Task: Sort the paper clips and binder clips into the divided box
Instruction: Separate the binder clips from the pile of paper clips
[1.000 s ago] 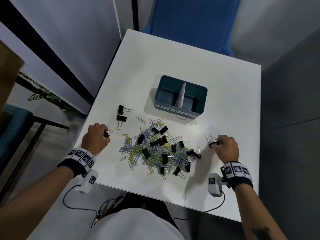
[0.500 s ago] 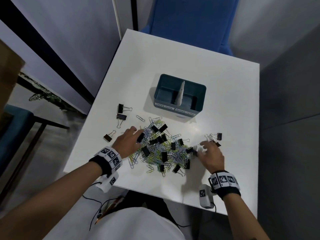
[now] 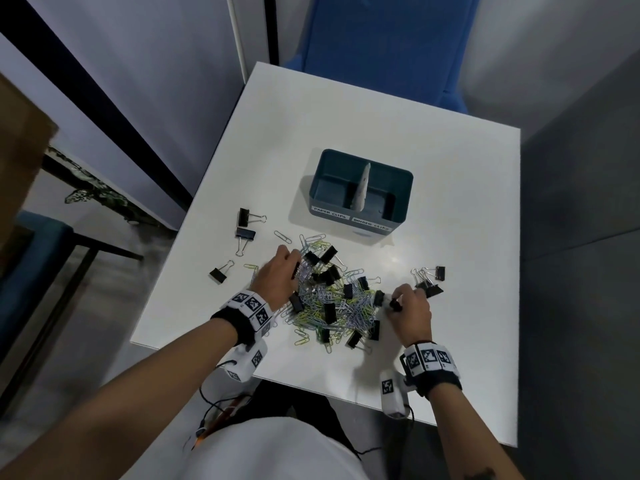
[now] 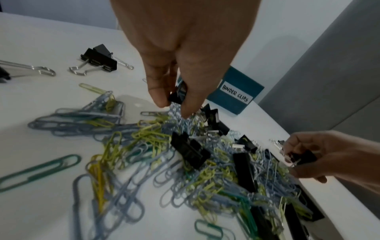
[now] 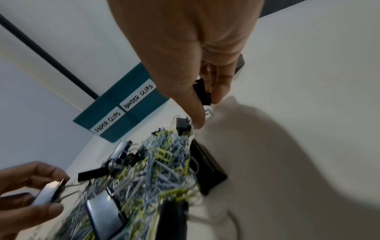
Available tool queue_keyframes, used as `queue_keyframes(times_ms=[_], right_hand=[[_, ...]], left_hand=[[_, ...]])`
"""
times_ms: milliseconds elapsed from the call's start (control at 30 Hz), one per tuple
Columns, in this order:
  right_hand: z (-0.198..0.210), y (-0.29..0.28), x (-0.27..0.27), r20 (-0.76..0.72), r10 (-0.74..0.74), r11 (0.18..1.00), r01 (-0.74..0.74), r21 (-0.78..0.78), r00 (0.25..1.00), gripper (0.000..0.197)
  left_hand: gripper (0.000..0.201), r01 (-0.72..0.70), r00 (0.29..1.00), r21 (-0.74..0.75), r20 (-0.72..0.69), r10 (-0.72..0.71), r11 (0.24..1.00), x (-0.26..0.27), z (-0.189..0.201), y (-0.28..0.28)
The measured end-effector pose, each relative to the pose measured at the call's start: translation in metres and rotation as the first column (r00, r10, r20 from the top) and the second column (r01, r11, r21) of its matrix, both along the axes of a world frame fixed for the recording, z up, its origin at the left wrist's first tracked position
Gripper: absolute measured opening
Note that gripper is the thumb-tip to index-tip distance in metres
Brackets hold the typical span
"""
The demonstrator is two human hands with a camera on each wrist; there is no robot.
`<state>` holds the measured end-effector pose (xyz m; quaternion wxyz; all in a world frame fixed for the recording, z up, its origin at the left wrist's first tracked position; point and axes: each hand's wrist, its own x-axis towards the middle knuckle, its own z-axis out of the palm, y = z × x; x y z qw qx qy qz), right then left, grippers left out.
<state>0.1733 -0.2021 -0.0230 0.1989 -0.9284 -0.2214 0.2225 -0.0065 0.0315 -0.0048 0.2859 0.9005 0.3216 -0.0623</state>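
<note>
A mixed pile of coloured paper clips and black binder clips (image 3: 332, 303) lies on the white table, in front of the teal divided box (image 3: 332, 174). The box front is labelled PAPER CLIPS on the left and BINDER CLIPS on the right. My left hand (image 3: 296, 271) reaches into the pile's upper left. There its thumb and fingers pinch a black binder clip (image 4: 176, 95). My right hand (image 3: 393, 301) is at the pile's right edge and pinches another black binder clip (image 5: 202, 92) by its body.
Three loose binder clips (image 3: 244, 235) lie left of the pile. A small cluster of binder clips (image 3: 431, 282) lies to its right. A white divider (image 3: 362, 188) stands in the box. The table's front edge (image 3: 311, 393) runs near my wrists, and a blue chair (image 3: 381, 46) stands behind the table.
Both hands came in from the sides, where they had left binder clips, to the pile. Each now pinches a black binder clip there.
</note>
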Motion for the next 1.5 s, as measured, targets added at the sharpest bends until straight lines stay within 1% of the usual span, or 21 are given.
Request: queue_keyframes(times_ms=[167,233,267,367,433,533,600,633,700,800,867,933,1033,1100,1167,1233,1267,1333,1400,1433,1500], right_hand=[[0.003,-0.010,0.011,-0.034,0.029,0.996,-0.026,0.090,0.999,0.036],[0.006,-0.011,0.013,-0.095,0.005,0.990,0.009,0.139,0.995,0.039],[0.006,-0.011,0.014,-0.144,-0.007,0.986,0.030,0.164,0.990,0.042],[0.007,-0.009,0.016,-0.265,-0.044,0.978,0.097,0.187,0.963,0.049],[0.008,-0.007,0.017,-0.318,-0.084,0.970,0.151,0.193,0.944,0.048],[0.009,-0.005,0.018,-0.359,-0.107,0.952,0.199,0.232,0.927,0.040],[0.010,-0.004,0.023,-0.365,-0.123,0.941,0.225,0.252,0.923,0.031],[0.011,-0.004,0.026,-0.338,-0.137,0.943,0.227,0.242,0.931,0.027],[0.014,-0.005,0.035,-0.226,-0.165,0.954,0.213,0.208,0.960,0.022],[0.016,-0.013,0.052,-0.068,-0.186,0.972,0.194,0.135,0.980,0.018],[0.014,-0.020,0.058,-0.039,-0.175,0.979,0.178,0.103,0.984,0.019],[0.012,-0.025,0.060,-0.036,-0.163,0.982,0.166,0.091,0.986,0.020],[0.010,-0.031,0.058,-0.034,-0.172,0.980,0.174,0.095,0.985,0.024],[0.009,-0.035,0.055,-0.025,-0.200,0.975,0.201,0.091,0.979,0.030],[0.009,-0.038,0.047,0.021,-0.228,0.971,0.226,0.074,0.973,0.029],[0.013,-0.038,0.033,0.068,-0.223,0.974,0.219,0.062,0.973,0.027],[0.015,-0.037,0.024,0.077,-0.187,0.981,0.182,0.061,0.979,0.028],[0.016,-0.037,0.006,0.050,-0.051,0.999,0.050,0.021,0.997,0.033],[0.010,-0.038,-0.009,-0.033,0.082,0.993,-0.084,-0.086,0.996,0.043],[0.007,-0.038,-0.014,-0.078,0.104,0.985,-0.114,-0.133,0.991,0.046],[0.003,-0.035,-0.023,-0.116,0.112,0.979,-0.130,-0.159,0.987,0.048]], left_hand=[[0.037,0.056,0.993,0.008,0.105,-0.056,0.998,-0.009,0.019,0.021],[0.036,0.058,0.989,0.019,0.132,-0.060,0.998,-0.014,0.023,0.030],[0.036,0.032,0.988,0.023,0.150,-0.035,0.999,-0.016,0.025,0.035],[0.034,-0.127,0.973,-0.016,0.193,0.128,0.992,-0.021,0.025,0.058],[0.033,-0.258,0.945,-0.048,0.194,0.262,0.965,-0.027,0.021,0.076],[0.033,-0.429,0.885,-0.094,0.153,0.439,0.898,-0.034,0.011,0.101],[0.030,-0.469,0.876,-0.083,0.078,0.475,0.879,-0.037,0.006,0.112],[0.029,-0.467,0.881,-0.068,0.047,0.470,0.882,-0.038,0.004,0.116],[0.029,-0.428,0.903,-0.028,0.000,0.429,0.903,-0.040,0.000,0.120],[0.033,-0.317,0.944,0.067,-0.071,0.322,0.946,-0.044,-0.004,0.121],[0.038,-0.246,0.959,0.123,-0.111,0.260,0.961,-0.047,-0.002,0.118],[0.040,-0.200,0.968,0.179,-0.118,0.223,0.963,-0.051,0.003,0.110],[0.034,-0.151,0.986,0.211,-0.040,0.163,0.966,-0.065,0.005,0.093],[0.033,-0.046,0.998,0.159,-0.030,0.051,0.986,-0.077,0.002,0.077],[0.050,0.054,0.990,0.051,-0.134,-0.046,0.997,-0.084,-0.003,0.064],[0.070,0.067,0.971,-0.046,-0.225,-0.076,0.997,-0.086,-0.010,0.055],[0.074,0.057,0.970,-0.074,-0.231,-0.072,0.996,-0.084,-0.013,0.051],[0.071,0.033,0.978,-0.116,-0.199,-0.056,0.993,-0.076,-0.015,0.040],[0.065,0.040,0.985,-0.166,-0.158,-0.066,0.985,-0.065,-0.016,0.028],[0.063,0.051,0.986,-0.185,-0.147,-0.079,0.981,-0.059,-0.017,0.023],[0.058,0.079,0.984,-0.189,-0.141,-0.107,0.979,-0.045,-0.017,0.014]])
